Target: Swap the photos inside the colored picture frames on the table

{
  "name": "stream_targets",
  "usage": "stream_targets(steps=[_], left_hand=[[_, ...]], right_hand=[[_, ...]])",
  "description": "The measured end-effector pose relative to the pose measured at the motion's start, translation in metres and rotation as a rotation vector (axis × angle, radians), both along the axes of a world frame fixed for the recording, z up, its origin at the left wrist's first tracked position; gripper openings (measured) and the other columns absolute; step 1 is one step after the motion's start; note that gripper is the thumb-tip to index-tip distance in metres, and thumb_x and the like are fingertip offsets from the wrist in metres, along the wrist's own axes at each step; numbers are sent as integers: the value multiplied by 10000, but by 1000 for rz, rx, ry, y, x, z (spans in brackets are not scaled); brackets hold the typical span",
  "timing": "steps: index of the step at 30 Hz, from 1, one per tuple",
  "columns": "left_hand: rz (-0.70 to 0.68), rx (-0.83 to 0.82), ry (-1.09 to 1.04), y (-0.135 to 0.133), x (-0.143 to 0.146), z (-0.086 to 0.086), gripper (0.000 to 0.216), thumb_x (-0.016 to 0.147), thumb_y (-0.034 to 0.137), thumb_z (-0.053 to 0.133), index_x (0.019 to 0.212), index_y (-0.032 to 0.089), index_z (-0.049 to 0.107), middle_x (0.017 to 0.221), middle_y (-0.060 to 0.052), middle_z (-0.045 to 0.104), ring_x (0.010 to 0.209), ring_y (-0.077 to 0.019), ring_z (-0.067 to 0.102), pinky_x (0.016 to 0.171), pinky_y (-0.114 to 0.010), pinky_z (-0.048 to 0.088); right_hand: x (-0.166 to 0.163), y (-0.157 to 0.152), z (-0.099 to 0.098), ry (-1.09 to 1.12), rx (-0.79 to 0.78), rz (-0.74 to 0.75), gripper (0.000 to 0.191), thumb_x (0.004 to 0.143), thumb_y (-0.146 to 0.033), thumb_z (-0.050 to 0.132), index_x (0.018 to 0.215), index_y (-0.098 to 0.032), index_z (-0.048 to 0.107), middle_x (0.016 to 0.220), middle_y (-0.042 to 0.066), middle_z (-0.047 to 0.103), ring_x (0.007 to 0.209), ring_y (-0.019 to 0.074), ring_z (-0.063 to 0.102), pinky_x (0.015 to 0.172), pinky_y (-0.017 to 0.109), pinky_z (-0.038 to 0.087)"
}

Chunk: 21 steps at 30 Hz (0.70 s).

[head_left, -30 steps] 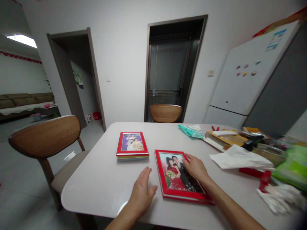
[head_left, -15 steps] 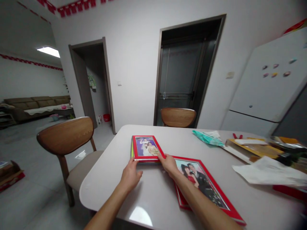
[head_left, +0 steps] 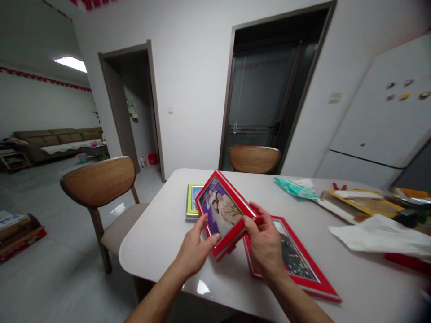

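A red photo frame (head_left: 220, 208) with a picture of people on a purple background is held tilted above the table. My right hand (head_left: 264, 237) grips its right corner, thumb on the front and fingers behind. My left hand (head_left: 198, 246) is closed on the lower left edge, with its thumb over the front. Behind it, a yellow-green photo frame (head_left: 191, 204) lies on the table, partly covered from view. A larger red photo frame (head_left: 303, 255) lies flat at the right, partly hidden by my right hand and forearm.
The white table (head_left: 161, 242) has rounded corners. On its right side lie a teal plastic package (head_left: 296, 188), a yellow envelope (head_left: 367, 204) and white paper (head_left: 380, 235). Wooden chairs stand at the left (head_left: 101, 184) and the far side (head_left: 255, 159).
Both hands have lifted the smaller red frame off the yellow-green one, bringing it closer and to the right, and turning it. The yellow-green frame now shows its front.
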<state>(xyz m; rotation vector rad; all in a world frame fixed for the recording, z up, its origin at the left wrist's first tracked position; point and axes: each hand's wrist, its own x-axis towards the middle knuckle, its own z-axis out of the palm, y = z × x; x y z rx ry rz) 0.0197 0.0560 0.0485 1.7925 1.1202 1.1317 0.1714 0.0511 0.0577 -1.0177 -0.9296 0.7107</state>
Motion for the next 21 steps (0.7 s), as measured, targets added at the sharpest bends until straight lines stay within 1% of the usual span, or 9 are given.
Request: stream_targets(steps=[2,4,6,8,10,13,15,18,21], left_hand=[[-95,-98,-276,-10,3,10,603,728,339,538,1251,160,297,1274,-112,403,1167,-214,362,949,-342,309],[-126,-178,-477,-22,1,20,678,719,370,552,1276,145,237,1302,-122,361,1194,-216,321,974,-341,275],[-113,-242,-577,-35,-6,25,722,715,412,547,1287,142,200,1283,-121,390,1182,-223,340,976,-345,272],[-78,-307,-598,-47,-17,25,763,705,464,532,1297,145,168,1249,-118,436,1147,-240,388,952,-357,310],[-34,-361,-551,-57,-28,18,809,682,507,523,1304,151,146,1235,-119,452,1107,-262,432,900,-362,372],[18,-385,-448,-61,-40,1,836,657,512,515,1307,152,131,1233,-115,456,1069,-267,470,835,-342,434],[38,-368,-416,-57,-46,-13,836,646,475,524,1304,141,131,1233,-112,456,1066,-257,474,834,-330,442],[81,-313,-377,-45,-54,-34,799,651,379,535,1290,113,136,1257,-123,425,1087,-231,459,869,-320,422],[185,-231,-204,-36,-62,-52,711,671,299,515,1270,107,185,1267,-114,413,1118,-202,428,919,-312,371]], right_hand=[[-6,-26,5,-236,98,-46,432,707,-280,533,1124,-206,454,948,38,594,826,159,571,715,290,474],[-10,-50,4,-516,251,-37,403,717,-205,521,1117,-218,477,1003,52,577,903,174,545,762,300,458],[-12,-67,-2,-759,435,22,429,713,-149,508,1133,-229,470,1007,65,576,919,189,537,756,310,459],[-15,-78,-13,-908,607,83,477,720,-149,494,1184,-235,423,970,78,585,895,199,543,719,316,468],[-21,-83,-24,-982,703,145,517,734,-173,488,1231,-235,359,898,84,595,827,193,554,660,306,474],[-36,-84,-36,-1079,725,245,522,746,-176,485,1239,-225,320,807,79,602,694,167,550,572,274,461],[-48,-82,-42,-1145,731,261,442,754,-172,464,1185,-204,373,764,76,601,638,155,537,537,258,447],[-63,-75,-51,-1211,719,214,272,770,-178,411,1031,-183,488,696,63,584,600,145,515,535,253,432],[-73,-70,-64,-1266,679,197,213,776,-195,387,935,-187,529,676,50,565,587,142,492,536,253,417]])
